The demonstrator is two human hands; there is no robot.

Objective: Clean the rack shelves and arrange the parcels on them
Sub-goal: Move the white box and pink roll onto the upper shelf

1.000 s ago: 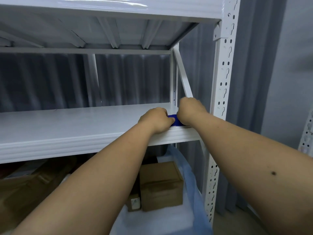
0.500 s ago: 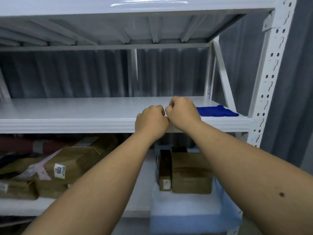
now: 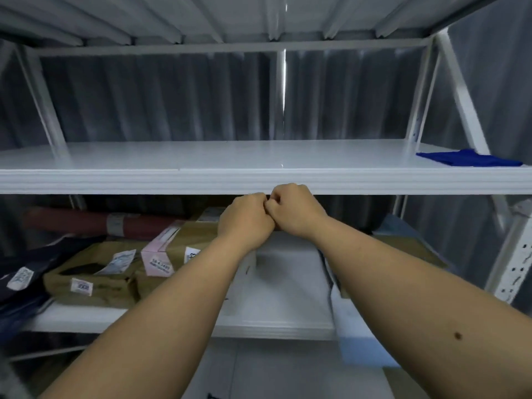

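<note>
Centre frame, left hand [image 3: 244,220] and right hand [image 3: 293,208] fists touching, fingers curled, nothing visibly held, blue cloth [image 3: 467,159] right on shelf [image 3: 201,165], parcels [image 3: 115,272] lower left.

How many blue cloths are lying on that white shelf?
1. The blue cloth lies at the far right end of the middle shelf, well clear of both hands. Others may be out of view.

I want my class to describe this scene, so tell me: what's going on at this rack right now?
A person stands at a white rack with both hands curled into fists, the left hand and right hand touching knuckle to knuckle just below the front edge of the middle shelf. Neither visibly holds anything. The blue cloth lies untouched at that shelf's far right end. The parcels sit piled on the shelf below, not yet arranged.
</note>
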